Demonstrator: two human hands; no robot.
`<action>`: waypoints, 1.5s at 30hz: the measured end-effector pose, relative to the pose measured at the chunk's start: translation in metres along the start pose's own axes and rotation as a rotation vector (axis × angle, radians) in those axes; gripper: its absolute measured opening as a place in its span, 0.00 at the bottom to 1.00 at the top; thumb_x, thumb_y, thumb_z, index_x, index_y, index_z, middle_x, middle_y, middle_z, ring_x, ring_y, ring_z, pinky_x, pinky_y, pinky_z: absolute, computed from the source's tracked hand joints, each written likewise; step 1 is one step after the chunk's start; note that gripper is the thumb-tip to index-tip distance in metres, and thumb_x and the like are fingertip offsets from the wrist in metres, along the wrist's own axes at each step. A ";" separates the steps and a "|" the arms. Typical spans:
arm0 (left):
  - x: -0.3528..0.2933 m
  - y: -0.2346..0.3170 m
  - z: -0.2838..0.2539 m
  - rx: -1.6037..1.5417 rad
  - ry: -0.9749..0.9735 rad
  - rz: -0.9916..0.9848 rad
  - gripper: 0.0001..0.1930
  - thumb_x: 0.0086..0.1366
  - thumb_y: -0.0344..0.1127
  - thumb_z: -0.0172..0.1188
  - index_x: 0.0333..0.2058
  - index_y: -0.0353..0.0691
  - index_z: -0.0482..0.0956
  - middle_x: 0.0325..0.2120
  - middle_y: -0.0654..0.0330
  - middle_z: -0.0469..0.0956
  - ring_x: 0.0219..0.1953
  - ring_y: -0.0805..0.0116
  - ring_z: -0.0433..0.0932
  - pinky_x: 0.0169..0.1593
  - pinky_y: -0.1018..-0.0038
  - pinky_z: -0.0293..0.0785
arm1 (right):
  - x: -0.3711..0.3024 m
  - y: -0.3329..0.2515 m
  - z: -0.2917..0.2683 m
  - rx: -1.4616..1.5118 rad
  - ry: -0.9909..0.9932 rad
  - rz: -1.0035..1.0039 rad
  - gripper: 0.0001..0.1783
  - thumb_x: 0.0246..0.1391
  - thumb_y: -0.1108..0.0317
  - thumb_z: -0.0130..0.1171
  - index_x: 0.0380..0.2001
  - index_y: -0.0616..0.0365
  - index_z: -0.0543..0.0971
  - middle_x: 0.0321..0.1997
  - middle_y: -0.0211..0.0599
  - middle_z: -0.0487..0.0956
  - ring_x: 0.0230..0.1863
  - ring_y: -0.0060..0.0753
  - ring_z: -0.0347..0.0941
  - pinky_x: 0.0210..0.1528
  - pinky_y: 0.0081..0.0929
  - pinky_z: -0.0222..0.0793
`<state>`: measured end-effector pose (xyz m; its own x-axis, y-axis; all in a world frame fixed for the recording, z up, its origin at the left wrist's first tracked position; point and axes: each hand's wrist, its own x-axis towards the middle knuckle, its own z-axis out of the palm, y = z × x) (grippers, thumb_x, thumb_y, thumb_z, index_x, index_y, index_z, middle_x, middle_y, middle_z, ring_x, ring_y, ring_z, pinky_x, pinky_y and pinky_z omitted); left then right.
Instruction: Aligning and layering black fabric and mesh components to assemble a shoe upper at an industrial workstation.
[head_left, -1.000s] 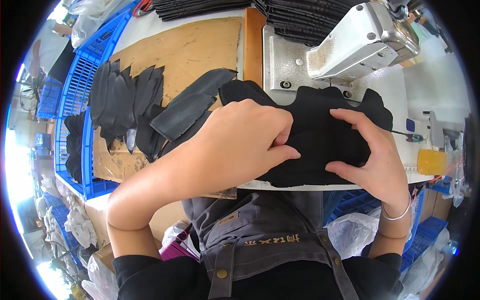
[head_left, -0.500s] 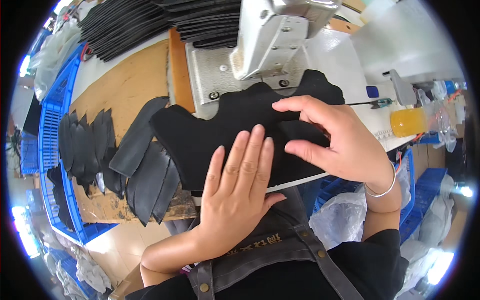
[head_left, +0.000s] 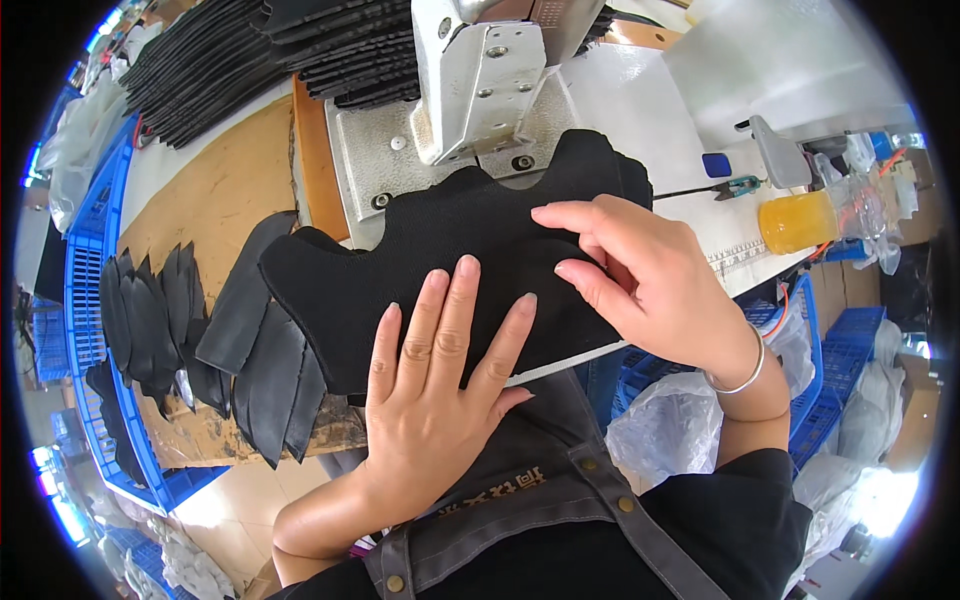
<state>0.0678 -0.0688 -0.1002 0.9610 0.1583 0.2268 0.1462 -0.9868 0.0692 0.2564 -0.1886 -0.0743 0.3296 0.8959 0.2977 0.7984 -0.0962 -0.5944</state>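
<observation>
Black fabric pieces [head_left: 420, 225] with a wavy upper edge lie in front of the sewing machine [head_left: 478, 85], apparently stacked, with a second edge showing at the right. My left hand [head_left: 430, 370] rests flat on the lower part of the fabric, fingers spread and pointing away from me. Over the right part of the fabric is my right hand [head_left: 650, 275], thumb and index finger apart with a gap between them; nothing shows in that gap. Its other fingers curl under and are partly hidden. Whether its fingertips touch the cloth I cannot tell.
Dark strips [head_left: 265, 375] lie on a worn wooden board [head_left: 215, 180] at left, beside a blue crate [head_left: 95, 270]. Black stacks [head_left: 205, 70] stand behind. To the right are thread snips [head_left: 738, 187], a blue square [head_left: 716, 165] and a bottle of yellow liquid [head_left: 797, 222].
The whole view has shifted, so the bench appears further left. My left hand's index finger has spread from the others. My right thumb and index finger have come closer together.
</observation>
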 end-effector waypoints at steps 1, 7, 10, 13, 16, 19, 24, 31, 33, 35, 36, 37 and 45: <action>0.001 0.000 0.001 0.003 0.002 0.001 0.40 0.49 0.57 0.61 0.64 0.61 0.65 0.65 0.52 0.61 0.66 0.56 0.60 0.65 0.57 0.55 | 0.000 0.001 0.001 -0.037 0.010 -0.024 0.23 0.48 0.79 0.62 0.50 0.54 0.76 0.26 0.33 0.69 0.21 0.28 0.64 0.23 0.24 0.61; 0.001 -0.003 0.002 0.033 0.023 -0.002 0.41 0.48 0.55 0.62 0.64 0.61 0.64 0.65 0.52 0.61 0.66 0.57 0.60 0.66 0.58 0.54 | 0.005 -0.005 0.001 -0.185 -0.018 -0.072 0.19 0.50 0.74 0.61 0.47 0.56 0.74 0.33 0.36 0.74 0.27 0.42 0.74 0.26 0.33 0.71; 0.002 -0.005 0.000 0.071 0.024 0.002 0.39 0.50 0.53 0.61 0.64 0.60 0.64 0.65 0.53 0.61 0.66 0.57 0.60 0.66 0.58 0.53 | 0.009 -0.007 0.000 -0.220 -0.024 -0.106 0.19 0.49 0.74 0.61 0.47 0.55 0.74 0.33 0.36 0.73 0.27 0.42 0.74 0.26 0.34 0.70; 0.000 -0.005 -0.002 0.093 0.026 0.030 0.35 0.52 0.50 0.61 0.62 0.57 0.68 0.64 0.51 0.62 0.65 0.55 0.62 0.65 0.57 0.55 | 0.008 -0.010 0.003 -0.174 0.000 -0.076 0.18 0.48 0.76 0.60 0.46 0.56 0.76 0.31 0.38 0.72 0.26 0.43 0.72 0.25 0.37 0.68; -0.004 -0.003 0.002 0.095 0.042 0.027 0.34 0.57 0.46 0.56 0.64 0.57 0.64 0.65 0.52 0.60 0.67 0.58 0.60 0.68 0.59 0.50 | 0.005 -0.012 0.003 -0.153 -0.003 -0.041 0.19 0.47 0.79 0.58 0.46 0.56 0.76 0.29 0.40 0.70 0.24 0.45 0.71 0.24 0.38 0.66; -0.006 0.001 0.004 0.079 0.074 0.031 0.30 0.62 0.40 0.47 0.65 0.50 0.60 0.66 0.49 0.57 0.67 0.55 0.58 0.68 0.58 0.51 | -0.001 -0.014 0.006 -0.275 0.062 -0.062 0.20 0.46 0.81 0.56 0.46 0.57 0.75 0.27 0.41 0.68 0.23 0.45 0.69 0.25 0.39 0.64; -0.002 0.007 0.010 0.085 0.145 0.030 0.36 0.57 0.53 0.56 0.63 0.46 0.60 0.65 0.47 0.58 0.67 0.52 0.57 0.66 0.58 0.54 | -0.011 -0.011 0.002 -0.291 0.119 0.071 0.22 0.45 0.82 0.56 0.47 0.60 0.74 0.27 0.42 0.67 0.23 0.43 0.66 0.26 0.36 0.63; 0.031 0.010 0.019 -0.326 0.157 0.038 0.55 0.51 0.62 0.61 0.66 0.28 0.48 0.68 0.44 0.47 0.71 0.51 0.45 0.71 0.57 0.38 | -0.011 -0.005 0.006 -0.166 0.141 0.103 0.22 0.47 0.84 0.54 0.48 0.60 0.73 0.28 0.42 0.66 0.24 0.39 0.65 0.26 0.32 0.61; 0.031 0.007 0.020 -0.291 0.105 0.048 0.55 0.50 0.62 0.62 0.67 0.30 0.49 0.69 0.45 0.47 0.72 0.52 0.44 0.71 0.57 0.39 | -0.013 -0.003 0.006 -0.140 0.138 0.124 0.21 0.48 0.84 0.53 0.48 0.60 0.73 0.29 0.42 0.66 0.24 0.39 0.65 0.26 0.32 0.61; 0.032 0.006 0.020 -0.258 0.050 0.061 0.55 0.49 0.62 0.63 0.67 0.32 0.49 0.69 0.46 0.46 0.72 0.52 0.43 0.71 0.57 0.39 | -0.016 -0.001 0.004 -0.130 0.145 0.119 0.21 0.48 0.85 0.52 0.48 0.61 0.73 0.30 0.43 0.65 0.24 0.38 0.64 0.26 0.31 0.60; 0.031 0.007 0.022 -0.264 0.070 0.067 0.55 0.48 0.61 0.64 0.67 0.36 0.50 0.69 0.46 0.45 0.72 0.52 0.43 0.71 0.56 0.39 | -0.017 -0.001 0.004 -0.126 0.146 0.116 0.21 0.48 0.85 0.52 0.48 0.61 0.73 0.30 0.43 0.65 0.24 0.38 0.64 0.26 0.31 0.60; 0.030 0.007 0.022 -0.269 0.089 0.072 0.55 0.47 0.61 0.65 0.68 0.40 0.50 0.69 0.46 0.44 0.72 0.52 0.42 0.71 0.56 0.39 | -0.019 -0.002 0.003 -0.115 0.149 0.127 0.21 0.49 0.84 0.52 0.48 0.61 0.72 0.30 0.42 0.65 0.25 0.38 0.63 0.26 0.31 0.60; 0.034 0.012 0.013 -0.280 0.061 0.113 0.54 0.44 0.57 0.68 0.68 0.49 0.52 0.69 0.45 0.47 0.71 0.47 0.46 0.69 0.53 0.45 | -0.043 0.027 -0.002 -0.162 0.370 0.167 0.15 0.57 0.80 0.50 0.48 0.61 0.74 0.30 0.38 0.66 0.27 0.32 0.62 0.31 0.29 0.61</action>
<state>0.1052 -0.0754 -0.1044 0.9504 0.0582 0.3055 -0.0392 -0.9521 0.3034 0.2647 -0.2308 -0.1012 0.5959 0.6494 0.4724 0.7778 -0.3203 -0.5408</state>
